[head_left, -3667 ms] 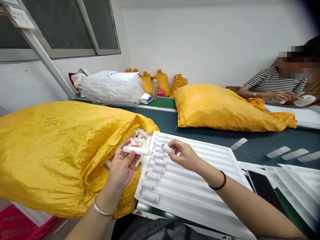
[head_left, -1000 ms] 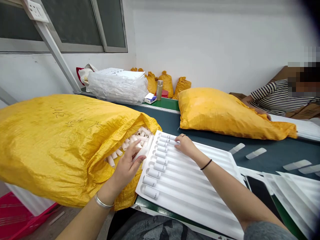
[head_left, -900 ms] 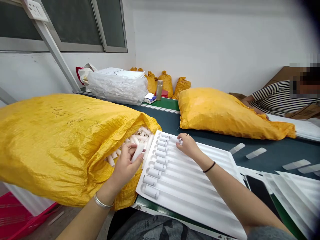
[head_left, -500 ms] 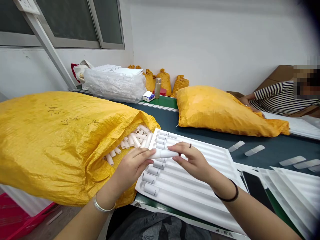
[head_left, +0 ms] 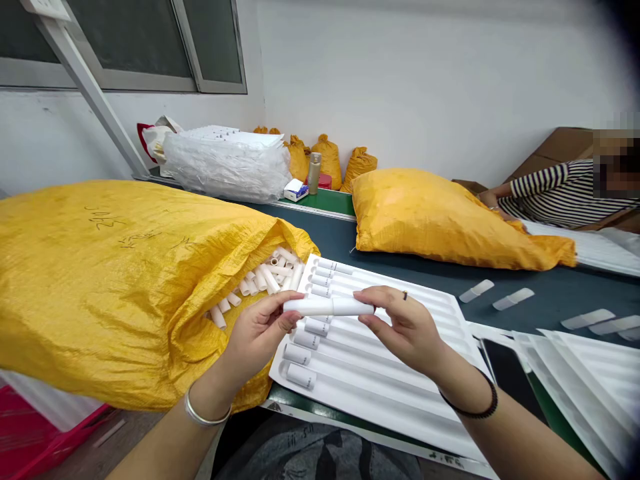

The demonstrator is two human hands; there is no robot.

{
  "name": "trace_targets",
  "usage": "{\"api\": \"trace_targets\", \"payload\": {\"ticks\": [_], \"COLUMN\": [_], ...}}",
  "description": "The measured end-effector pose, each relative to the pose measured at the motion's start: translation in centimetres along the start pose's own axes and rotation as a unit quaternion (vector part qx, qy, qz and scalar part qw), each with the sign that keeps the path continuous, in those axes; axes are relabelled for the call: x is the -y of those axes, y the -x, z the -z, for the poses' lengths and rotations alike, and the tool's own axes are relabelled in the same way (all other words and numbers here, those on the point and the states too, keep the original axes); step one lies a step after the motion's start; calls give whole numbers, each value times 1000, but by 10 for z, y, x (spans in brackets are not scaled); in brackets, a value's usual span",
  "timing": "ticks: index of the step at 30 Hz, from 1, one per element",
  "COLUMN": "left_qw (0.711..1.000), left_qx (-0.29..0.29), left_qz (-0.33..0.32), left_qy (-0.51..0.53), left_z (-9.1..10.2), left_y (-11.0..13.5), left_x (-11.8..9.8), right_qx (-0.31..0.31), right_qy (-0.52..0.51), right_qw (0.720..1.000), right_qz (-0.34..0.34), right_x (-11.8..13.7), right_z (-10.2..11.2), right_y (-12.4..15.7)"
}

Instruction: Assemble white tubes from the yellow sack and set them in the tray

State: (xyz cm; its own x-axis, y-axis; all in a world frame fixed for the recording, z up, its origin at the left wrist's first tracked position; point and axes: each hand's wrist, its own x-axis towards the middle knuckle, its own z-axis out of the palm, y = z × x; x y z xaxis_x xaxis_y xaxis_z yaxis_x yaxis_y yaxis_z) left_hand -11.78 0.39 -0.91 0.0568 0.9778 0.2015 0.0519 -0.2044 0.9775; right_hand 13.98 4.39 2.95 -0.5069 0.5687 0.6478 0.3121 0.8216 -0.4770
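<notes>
Between my two hands lies a white capped tube (head_left: 327,307), held level above a white ribbed tray (head_left: 400,380). Thumb and fingers of my left hand (head_left: 263,327) pinch its left end. At the other end, my right hand (head_left: 403,323) grips it the same way. A seam shows near the tube's middle. Short white printed tubes (head_left: 301,375) lie in the tray's grooves along its left side. To the left, an open yellow sack (head_left: 125,280) shows many loose white tube pieces (head_left: 270,277) at its mouth.
A second yellow sack (head_left: 440,217) lies across the dark belt (head_left: 330,233). Translucent-looking tubes (head_left: 515,299) rest on the belt at right, beyond stacked white trays (head_left: 575,373) and a black phone (head_left: 515,380). A co-worker in a striped sleeve (head_left: 540,180) sits far right.
My right hand has moved slightly right, and more of the tube now shows between my hands. My left fingers have shifted back toward its left end. The view has moved a little.
</notes>
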Motion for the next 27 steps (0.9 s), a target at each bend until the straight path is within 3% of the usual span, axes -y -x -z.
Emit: {"api": "trace_targets", "payload": {"ticks": [4, 8, 11, 13, 15, 18, 27], "left_qw": [996, 974, 966, 982, 997, 997, 993], "left_qx": [-10, -20, -20, -18, -3, 33, -10], "left_qz": [-48, -151, -189, -143, -50, 69, 68], "left_qy": [-74, -168, -173, -124, -54, 21, 98], "left_z": [1, 2, 0, -3, -5, -8, -9], "left_y": [3, 4, 3, 2, 0, -3, -2], "left_x": [-3, -5, -5, -5, -6, -7, -7], "right_qx": [1, 12, 16, 10, 2, -4, -19], "right_qy": [8, 5, 3, 4, 0, -12, -38], "right_qw": [1000, 998, 997, 998, 999, 1000, 999], "right_qz": [-19, -60, -77, -61, -35, -11, 15], "right_x": [-1, 1, 1, 1, 0, 0, -1], "right_z": [1, 3, 5, 5, 4, 3, 5], "right_y": [1, 2, 3, 4, 5, 6, 7]}}
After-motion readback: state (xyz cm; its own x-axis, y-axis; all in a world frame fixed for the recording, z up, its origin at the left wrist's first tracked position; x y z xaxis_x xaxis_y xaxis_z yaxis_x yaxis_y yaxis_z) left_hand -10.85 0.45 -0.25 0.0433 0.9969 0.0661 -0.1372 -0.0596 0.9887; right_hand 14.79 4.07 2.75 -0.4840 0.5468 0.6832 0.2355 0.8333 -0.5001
